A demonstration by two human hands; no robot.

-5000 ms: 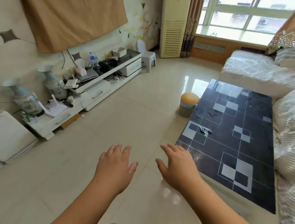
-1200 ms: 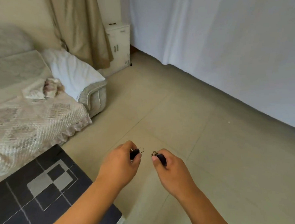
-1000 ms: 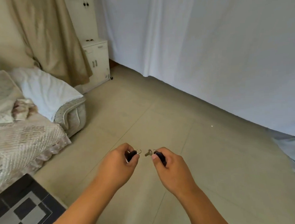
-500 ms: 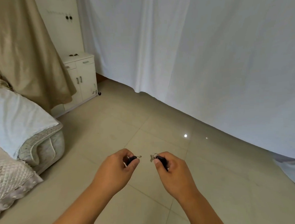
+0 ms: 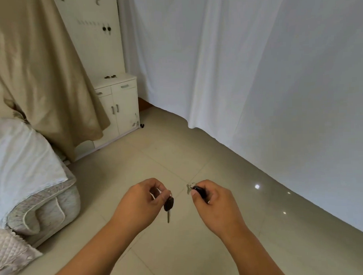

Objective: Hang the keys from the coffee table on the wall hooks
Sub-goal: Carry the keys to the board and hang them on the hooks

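My left hand [image 5: 141, 203] pinches a black-headed key [image 5: 168, 204] that dangles blade down from my fingertips. My right hand [image 5: 213, 204] is closed on a second black-headed key [image 5: 197, 190], whose metal ring pokes out to the left. Both hands hover over the tiled floor, a short gap between them. A row of small wall hooks [image 5: 89, 22] runs across the cream panel far ahead at upper left, with two dark keys [image 5: 107, 29] hanging there. The coffee table is out of view.
A white cabinet [image 5: 117, 107] stands below the hooks with small dark items [image 5: 110, 76] on top. A tan curtain [image 5: 38, 70] hangs at left, a covered sofa arm [image 5: 33, 185] sits at lower left, and a white drape [image 5: 256, 71] fills the right side.
The view has swung from the coffee table toward the cabinet and hooks, which are closer. Both hands picked up keys. The left key now hangs down from my fingertips instead of lying in my fist.
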